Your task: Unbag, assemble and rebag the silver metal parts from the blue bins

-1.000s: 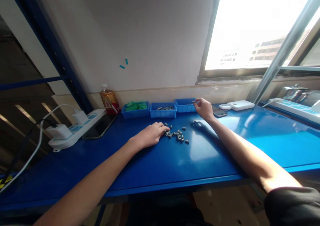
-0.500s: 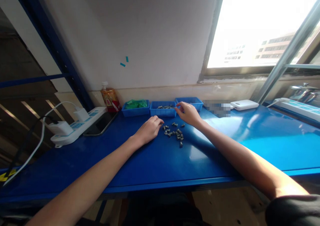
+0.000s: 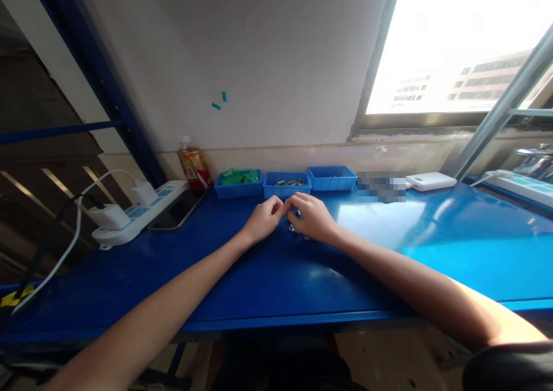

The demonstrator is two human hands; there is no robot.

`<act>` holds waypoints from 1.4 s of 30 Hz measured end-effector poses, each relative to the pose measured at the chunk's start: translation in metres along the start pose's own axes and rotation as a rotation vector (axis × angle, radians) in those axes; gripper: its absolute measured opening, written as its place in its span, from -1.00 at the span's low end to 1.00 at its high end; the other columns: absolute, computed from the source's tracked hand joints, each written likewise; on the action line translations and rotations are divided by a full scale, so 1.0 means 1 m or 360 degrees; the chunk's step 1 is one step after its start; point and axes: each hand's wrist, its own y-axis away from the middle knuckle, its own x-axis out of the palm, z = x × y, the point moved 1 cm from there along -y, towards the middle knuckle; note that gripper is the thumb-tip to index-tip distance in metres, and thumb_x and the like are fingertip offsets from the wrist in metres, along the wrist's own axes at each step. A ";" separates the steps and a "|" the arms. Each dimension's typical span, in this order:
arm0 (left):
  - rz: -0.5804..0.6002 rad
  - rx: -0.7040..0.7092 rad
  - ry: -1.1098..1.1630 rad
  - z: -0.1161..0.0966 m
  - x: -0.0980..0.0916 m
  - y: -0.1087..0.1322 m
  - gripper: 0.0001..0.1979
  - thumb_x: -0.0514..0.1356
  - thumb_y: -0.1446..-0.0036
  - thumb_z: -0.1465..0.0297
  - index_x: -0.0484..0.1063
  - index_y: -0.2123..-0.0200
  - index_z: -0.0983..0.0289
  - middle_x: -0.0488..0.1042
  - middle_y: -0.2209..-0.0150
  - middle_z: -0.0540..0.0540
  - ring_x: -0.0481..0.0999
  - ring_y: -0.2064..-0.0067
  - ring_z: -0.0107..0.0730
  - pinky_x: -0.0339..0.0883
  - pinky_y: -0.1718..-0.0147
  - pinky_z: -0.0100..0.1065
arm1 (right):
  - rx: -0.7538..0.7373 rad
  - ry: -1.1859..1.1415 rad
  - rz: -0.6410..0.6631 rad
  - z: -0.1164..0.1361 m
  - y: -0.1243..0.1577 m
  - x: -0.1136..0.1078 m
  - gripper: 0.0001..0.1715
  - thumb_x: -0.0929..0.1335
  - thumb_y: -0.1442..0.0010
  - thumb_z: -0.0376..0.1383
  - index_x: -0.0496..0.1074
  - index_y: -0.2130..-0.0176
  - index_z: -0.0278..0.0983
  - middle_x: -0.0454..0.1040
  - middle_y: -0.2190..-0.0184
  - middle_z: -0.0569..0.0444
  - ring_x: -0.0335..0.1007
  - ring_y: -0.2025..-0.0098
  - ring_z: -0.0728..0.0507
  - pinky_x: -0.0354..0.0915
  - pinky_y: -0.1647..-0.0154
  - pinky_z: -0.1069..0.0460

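My left hand [image 3: 264, 220] and my right hand [image 3: 313, 217] meet at the fingertips over the table, just in front of the middle blue bin [image 3: 271, 190]. Both are closed in a pinch, and whatever sits between the fingers is too small and covered to make out. Under and beside my right hand lie small bolt-like metal pieces [image 3: 292, 228], mostly hidden by it. More metal pieces [image 3: 288, 182] lie inside the middle bin. To its right stands another blue bin [image 3: 332, 185] with a few small parts at its bottom.
A left blue bin [image 3: 237, 192] holds green plastic [image 3: 238, 176]. Further left are a drink bottle [image 3: 193, 165], a dark phone [image 3: 177, 211] and a power strip [image 3: 144, 211] with plugged-in chargers. On the right lie a white box-shaped device [image 3: 431, 181] and another power strip [image 3: 525, 185].
My right hand has come from the right bin's near edge down and left to meet my left hand. It now covers most of the loose metal pieces. The view has shifted slightly.
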 end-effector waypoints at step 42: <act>-0.0110 0.0470 -0.0439 -0.007 -0.010 0.008 -0.80 0.06 -0.24 0.28 0.32 0.12 0.22 0.47 0.30 0.06 0.48 0.27 -0.33 0.32 0.23 -0.35 | 0.0047 -0.0241 -0.0111 -0.006 -0.002 0.005 -0.65 0.14 -0.34 -0.20 0.28 0.44 -0.22 0.43 0.46 0.04 0.36 0.38 -0.08 0.24 0.33 0.05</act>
